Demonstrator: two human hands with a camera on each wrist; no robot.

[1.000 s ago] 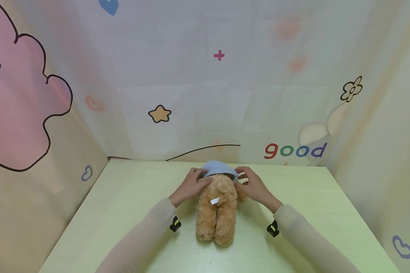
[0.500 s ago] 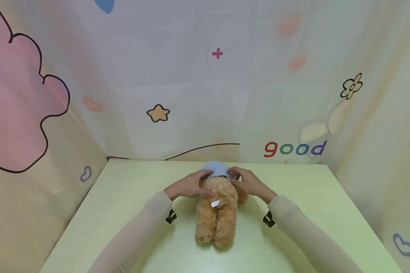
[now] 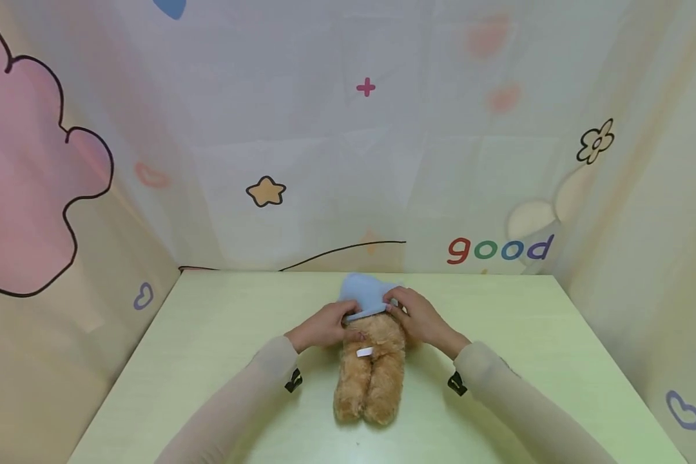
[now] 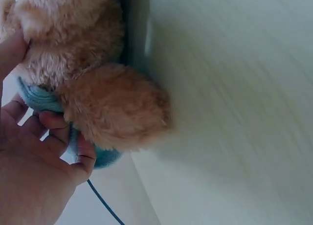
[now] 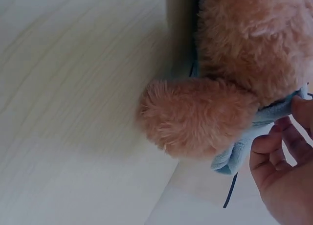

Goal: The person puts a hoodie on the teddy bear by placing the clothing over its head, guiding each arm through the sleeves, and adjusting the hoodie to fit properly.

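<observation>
A tan plush toy [image 3: 377,367] lies on the table with its two legs toward me and a small white tag [image 3: 364,352] on its rear. Light blue toy clothing [image 3: 362,290] covers its far end; the head is hidden. At the left hem my left hand [image 3: 321,327] holds the cloth with curled fingers, its thumb against the fur. On the other side, my right hand [image 3: 425,319] pinches the hem between thumb and fingers. A furry arm [image 5: 195,117] sticks out beside the clothing in the right wrist view, and another arm [image 4: 120,107] in the left one.
The pale green tabletop [image 3: 220,361] extends on both sides of the toy. A printed curtain [image 3: 301,129] stands behind the table and along both sides. A thin dark cord [image 4: 105,203] hangs near the clothing in the left wrist view.
The blue clothing's hem has come toward me, over more of the toy's back. My left hand has moved from the fur and cloth edge to the hem, while the right stays at its side.
</observation>
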